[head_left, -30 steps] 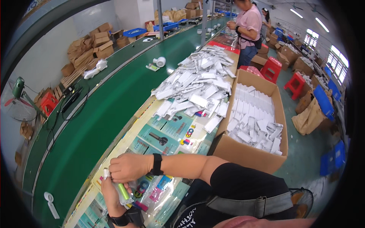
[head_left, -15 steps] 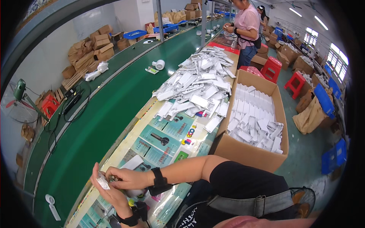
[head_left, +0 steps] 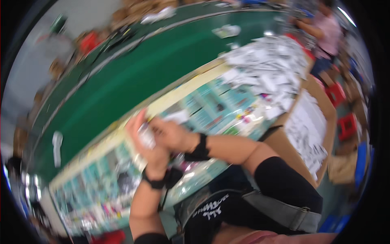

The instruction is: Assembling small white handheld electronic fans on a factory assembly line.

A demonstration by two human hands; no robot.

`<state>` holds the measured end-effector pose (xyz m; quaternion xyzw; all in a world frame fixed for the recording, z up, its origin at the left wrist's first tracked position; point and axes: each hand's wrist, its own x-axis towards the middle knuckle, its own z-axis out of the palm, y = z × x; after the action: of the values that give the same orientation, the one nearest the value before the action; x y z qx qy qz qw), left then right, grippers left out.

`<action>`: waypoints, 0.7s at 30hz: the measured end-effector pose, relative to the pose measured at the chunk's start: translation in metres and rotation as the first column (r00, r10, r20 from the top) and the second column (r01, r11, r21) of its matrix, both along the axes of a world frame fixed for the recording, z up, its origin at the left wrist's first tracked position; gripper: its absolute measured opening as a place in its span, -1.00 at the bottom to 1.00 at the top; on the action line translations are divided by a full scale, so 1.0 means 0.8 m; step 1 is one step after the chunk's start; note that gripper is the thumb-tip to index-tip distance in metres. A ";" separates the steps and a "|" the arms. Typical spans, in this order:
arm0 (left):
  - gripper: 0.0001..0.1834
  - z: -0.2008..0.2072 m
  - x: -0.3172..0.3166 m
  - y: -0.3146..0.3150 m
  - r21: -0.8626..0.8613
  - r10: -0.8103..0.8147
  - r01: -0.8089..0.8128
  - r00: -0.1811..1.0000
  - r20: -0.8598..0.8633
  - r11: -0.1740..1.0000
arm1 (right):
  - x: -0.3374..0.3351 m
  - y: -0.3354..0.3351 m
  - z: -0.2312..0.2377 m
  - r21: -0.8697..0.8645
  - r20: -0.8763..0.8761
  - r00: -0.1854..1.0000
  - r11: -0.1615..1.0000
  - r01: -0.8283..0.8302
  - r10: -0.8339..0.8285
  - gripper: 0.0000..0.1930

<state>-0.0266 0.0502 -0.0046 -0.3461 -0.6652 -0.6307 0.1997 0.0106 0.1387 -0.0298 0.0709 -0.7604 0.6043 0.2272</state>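
Note:
My left hand (head_left: 140, 134) is raised over the near side of the table, its fingers extended upward around a small white plastic part (head_left: 148, 138) at the palm. Bent close against it, my right hand (head_left: 172, 135) has its fingers curled in at the part; motion blur hides what they pinch. Just beyond the right hand, a white elongated piece (head_left: 178, 117) lies on the table. Farther right, a large heap of white plastic parts (head_left: 268, 61) covers the table's far end.
A green conveyor belt (head_left: 109, 87) runs along the table's far side, carrying a white long-handled piece (head_left: 57, 148) and a white-and-green item (head_left: 226, 31). At right stands a cardboard box (head_left: 278, 142) holding white parts. A co-worker in pink (head_left: 325, 32) stands beyond the heap.
The view has swung left and blurred, so the hands appear farther right and higher in it. Both hands remain together at the white part.

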 end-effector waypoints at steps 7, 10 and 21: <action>-0.63 -0.026 -0.026 -0.021 0.030 0.051 -0.044 0.959 -0.280 0.999 | -0.017 -0.013 -0.007 0.114 -0.073 0.994 0.990 0.085 -0.077 -0.82; -0.63 -0.025 -0.021 -0.023 0.108 -0.003 0.023 0.984 -0.180 0.994 | -0.015 -0.015 -0.003 0.164 -0.084 0.992 0.981 0.104 -0.091 -0.82; -0.48 -0.004 -0.002 -0.019 0.143 0.062 -0.015 0.941 -0.334 0.990 | -0.032 0.023 0.000 -0.643 0.199 0.980 0.752 0.141 -0.013 -0.80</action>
<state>-0.0282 0.0353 -0.0077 -0.4213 -0.5824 -0.6028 0.3464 -0.0153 0.1574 -0.0297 -0.1001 -0.5209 0.8257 0.1919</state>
